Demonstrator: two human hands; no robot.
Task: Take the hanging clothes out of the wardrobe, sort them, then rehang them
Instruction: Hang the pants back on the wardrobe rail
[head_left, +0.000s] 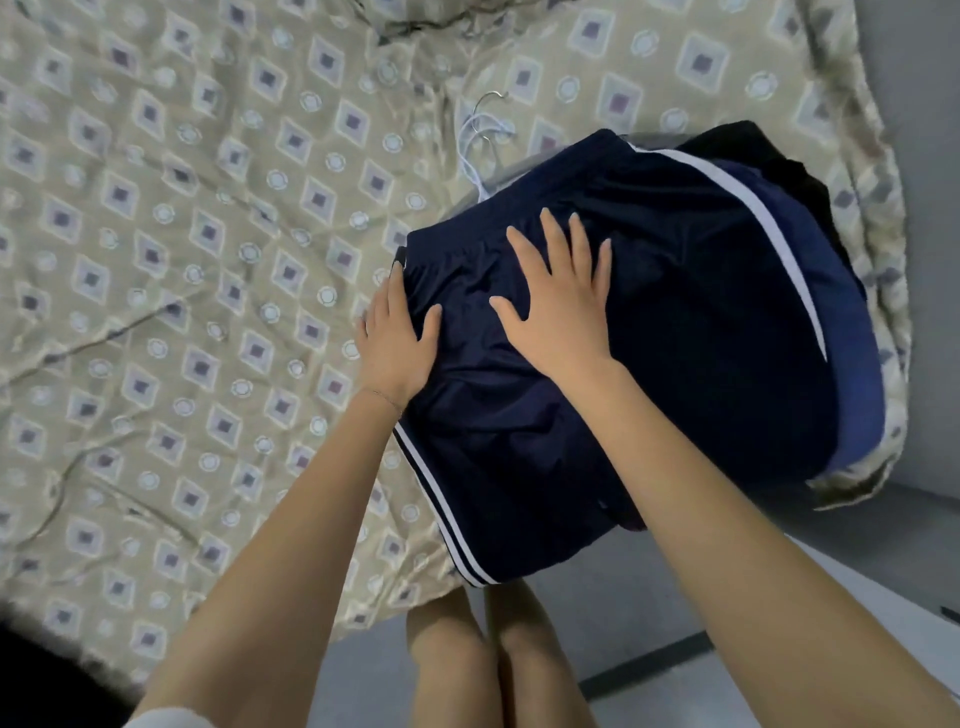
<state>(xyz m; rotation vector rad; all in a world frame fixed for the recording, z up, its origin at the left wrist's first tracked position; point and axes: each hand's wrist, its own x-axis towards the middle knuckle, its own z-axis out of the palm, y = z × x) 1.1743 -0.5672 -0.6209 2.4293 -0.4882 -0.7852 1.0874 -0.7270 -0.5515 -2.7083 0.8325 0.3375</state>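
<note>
Navy shorts with white side stripes (675, 322) lie flat on top of a small pile of clothes on the bed. My right hand (558, 306) presses flat on the shorts with fingers spread. My left hand (395, 338) rests on the shorts' left edge near the waistband, fingers straight, thumb on the fabric. Under the shorts a lighter blue garment (857, 384) shows along the right side, and a black garment (753, 150) sticks out at the far end. White and metal hangers (480, 140) poke out from under the pile at its far left.
The beige patterned bedsheet (208, 260) covers the bed to the left and beyond the pile. The bed's near edge runs in front of my legs (493, 654). Grey floor (675, 597) lies at the lower right, and the pile sits close to the bed's right edge.
</note>
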